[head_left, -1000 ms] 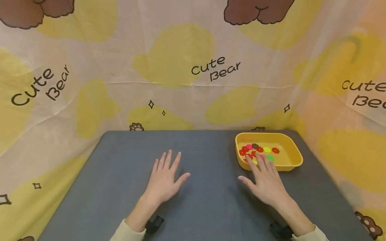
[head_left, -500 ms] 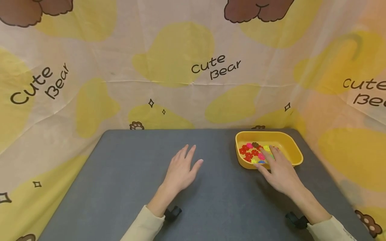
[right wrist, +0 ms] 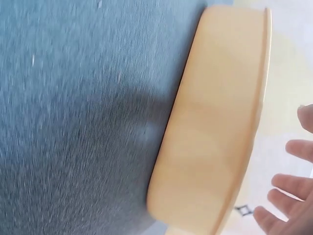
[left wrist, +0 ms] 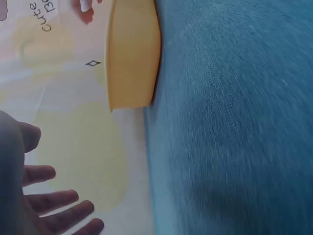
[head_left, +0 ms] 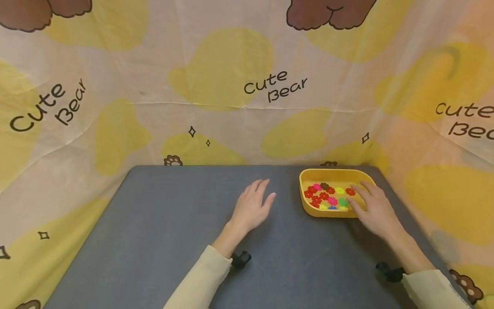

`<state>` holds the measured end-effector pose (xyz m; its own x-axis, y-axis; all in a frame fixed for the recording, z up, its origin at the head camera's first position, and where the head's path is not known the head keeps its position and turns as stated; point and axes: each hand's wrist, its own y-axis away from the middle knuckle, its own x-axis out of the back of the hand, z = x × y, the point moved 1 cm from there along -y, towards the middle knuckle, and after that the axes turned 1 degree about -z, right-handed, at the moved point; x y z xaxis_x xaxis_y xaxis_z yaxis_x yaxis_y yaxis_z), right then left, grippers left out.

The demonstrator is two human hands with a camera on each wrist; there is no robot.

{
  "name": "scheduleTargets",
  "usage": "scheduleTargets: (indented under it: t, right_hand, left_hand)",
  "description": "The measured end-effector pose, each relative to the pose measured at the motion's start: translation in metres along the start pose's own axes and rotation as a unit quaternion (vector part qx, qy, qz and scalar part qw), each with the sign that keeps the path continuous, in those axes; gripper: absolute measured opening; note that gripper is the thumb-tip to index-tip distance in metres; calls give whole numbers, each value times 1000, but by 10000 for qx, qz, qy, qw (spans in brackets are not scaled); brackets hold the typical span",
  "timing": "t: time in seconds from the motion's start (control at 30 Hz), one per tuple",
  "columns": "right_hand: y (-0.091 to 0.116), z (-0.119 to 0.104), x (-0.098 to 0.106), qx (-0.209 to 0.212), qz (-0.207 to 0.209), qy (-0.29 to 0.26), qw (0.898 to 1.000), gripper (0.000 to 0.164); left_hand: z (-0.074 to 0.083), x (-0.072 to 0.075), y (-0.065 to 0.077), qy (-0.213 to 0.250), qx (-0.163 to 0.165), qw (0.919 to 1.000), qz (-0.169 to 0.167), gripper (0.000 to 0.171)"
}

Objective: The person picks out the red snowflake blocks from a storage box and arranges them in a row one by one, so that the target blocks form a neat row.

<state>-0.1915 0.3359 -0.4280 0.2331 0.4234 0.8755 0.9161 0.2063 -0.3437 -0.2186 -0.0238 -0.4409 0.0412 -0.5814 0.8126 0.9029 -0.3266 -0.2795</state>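
A yellow plastic tub [head_left: 305, 205] stands at the back right of the grey table, with several small flower-shaped pieces [head_left: 324, 196] in red, pink, yellow, green, blue and brown on its floor. Over the tub's right end hovers my right hand [head_left: 376, 210], fingers spread and slightly bent, holding nothing. In the right wrist view its fingertips [right wrist: 288, 187] are above the rim, apart from the wall. My left hand [head_left: 251, 208] hangs over the table to the left of the tub, fingers fairly straight and thumb apart, also with nothing in it.
The grey table [head_left: 173, 240] reaches back to a hanging cloth [head_left: 216, 68] with bear and lettering prints, which also covers both sides. Black straps [head_left: 241, 260] with small devices sit on both wrists.
Both hands have moved to the right. My right hand has gone from the tub's front middle to its right end; my left hand has come closer to the tub. The tub stays put.
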Motion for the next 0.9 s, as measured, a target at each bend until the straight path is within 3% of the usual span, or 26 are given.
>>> scheduleTargets:
  t: [0.3,0.4,0.53,0.67,0.9]
  right_hand:
    - [-3,36,7,-516,350,-445,9971,48]
    - [-4,51,7,-575,425,-594,9957,47]
    - [-7,69,6,-537,584,-811,9935,41]
    - [-6,82,6,-777,480,-1134,9893,42]
    - [-2,97,-1,-1148,30,-1624,9800,49]
  left_hand:
    - [11,-24,-25,-138,-831,9937,734,41]
    - [16,-31,-32,23,-934,9922,828,37]
    - [23,-42,-40,397,-668,9955,540,39]
    - [29,-53,-49,728,-288,9969,-28,46]
    - [35,-76,-61,1246,167,9882,-870,55]
